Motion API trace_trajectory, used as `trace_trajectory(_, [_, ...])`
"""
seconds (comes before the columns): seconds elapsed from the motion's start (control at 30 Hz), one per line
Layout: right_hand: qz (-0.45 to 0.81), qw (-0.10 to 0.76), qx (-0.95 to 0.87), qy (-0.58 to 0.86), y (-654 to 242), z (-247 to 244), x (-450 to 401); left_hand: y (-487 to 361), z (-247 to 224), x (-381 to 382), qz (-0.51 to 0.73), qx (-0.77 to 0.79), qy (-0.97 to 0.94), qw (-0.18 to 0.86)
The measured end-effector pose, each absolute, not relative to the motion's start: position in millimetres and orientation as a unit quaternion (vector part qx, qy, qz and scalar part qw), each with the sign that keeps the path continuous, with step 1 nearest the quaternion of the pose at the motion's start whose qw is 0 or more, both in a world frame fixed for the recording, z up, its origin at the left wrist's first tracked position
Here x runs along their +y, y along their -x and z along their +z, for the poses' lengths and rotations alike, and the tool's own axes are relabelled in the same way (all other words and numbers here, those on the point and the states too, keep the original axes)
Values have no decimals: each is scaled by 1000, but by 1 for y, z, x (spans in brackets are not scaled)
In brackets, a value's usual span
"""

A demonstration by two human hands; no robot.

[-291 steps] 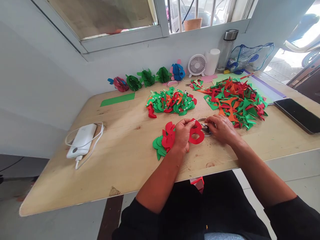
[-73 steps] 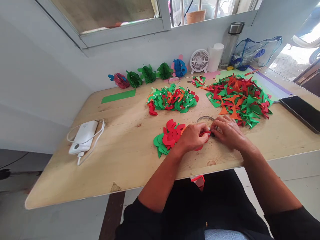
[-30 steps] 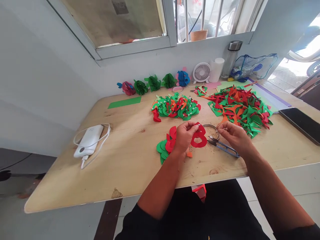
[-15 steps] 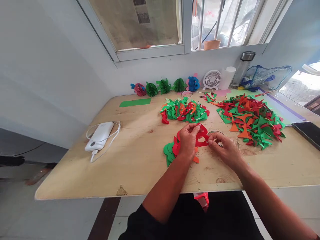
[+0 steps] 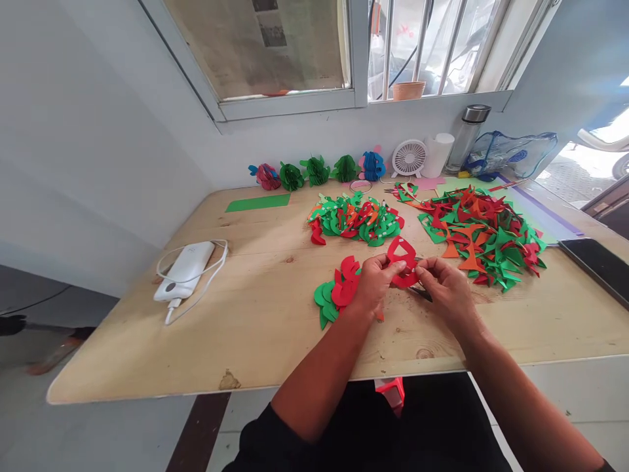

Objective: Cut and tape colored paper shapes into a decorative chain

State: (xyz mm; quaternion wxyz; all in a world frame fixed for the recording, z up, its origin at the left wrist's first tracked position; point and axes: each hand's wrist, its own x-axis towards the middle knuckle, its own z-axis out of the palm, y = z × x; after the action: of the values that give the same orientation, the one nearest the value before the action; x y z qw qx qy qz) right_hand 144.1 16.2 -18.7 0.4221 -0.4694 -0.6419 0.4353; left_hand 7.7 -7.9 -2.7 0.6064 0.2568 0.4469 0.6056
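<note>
Both hands hold a red paper cutout [image 5: 405, 281] above the table, a looped shape with openings and small pale patches on it. My left hand [image 5: 374, 283] pinches its left side between thumb and fingers. At its right edge, my right hand [image 5: 446, 288] has thumb and fingertips closed on the paper. Under the right fingers lies a dark metal tool [image 5: 422, 294], mostly hidden, perhaps scissors. Left of my left hand, red cut pieces [image 5: 345, 288] rest against green rounded pieces [image 5: 324, 301], partly covered by the wrist.
Behind the hands lies a pile of green, red and orange cutouts [image 5: 356, 219]. A heap of paper scraps [image 5: 486, 233] spreads at right, near a phone [image 5: 597, 265]. A power bank [image 5: 185, 271] with cable sits left. Honeycomb paper figures [image 5: 316, 171] and a fan [image 5: 409, 158] line the wall.
The red cutout has turned more upright between my hands, and my left hand's grip has shifted lower on it. The whole view has shifted slightly.
</note>
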Motion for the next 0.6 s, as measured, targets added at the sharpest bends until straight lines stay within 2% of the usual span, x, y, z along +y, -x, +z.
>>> trace_trajectory(0.23, [477, 447, -601, 459, -142, -17, 16, -15, 5, -13, 613, 475, -266, 572])
trace_trajectory(0.6, [510, 506, -531, 450, -135, -8, 10, -27, 0, -14, 647, 434, -256, 572])
